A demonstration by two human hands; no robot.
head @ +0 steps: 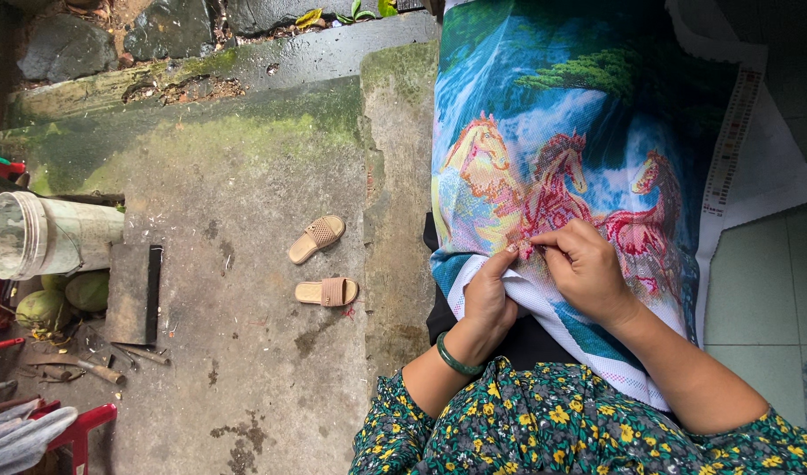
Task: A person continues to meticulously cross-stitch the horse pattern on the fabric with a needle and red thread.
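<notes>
- Short sleeves point(544, 422) of dark green cloth, printed all over with small yellow and white flowers and grey leaves.
- A smooth, round, dark green bangle point(456, 359) sits on the left wrist.
- Left hand point(491, 295) and right hand point(588, 268) are bare, no rings or gloves visible.
- Forearms are uncovered.

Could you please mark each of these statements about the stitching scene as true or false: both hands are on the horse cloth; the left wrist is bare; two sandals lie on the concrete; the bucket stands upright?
1. Both the left hand and the right hand are on the embroidery cloth with horses. True.
2. The left wrist is bare. False: it wears a green bangle.
3. Two tan sandals lie on the concrete ground. True.
4. The white bucket stands upright. False: it lies on its side, next to green coconuts.
</notes>
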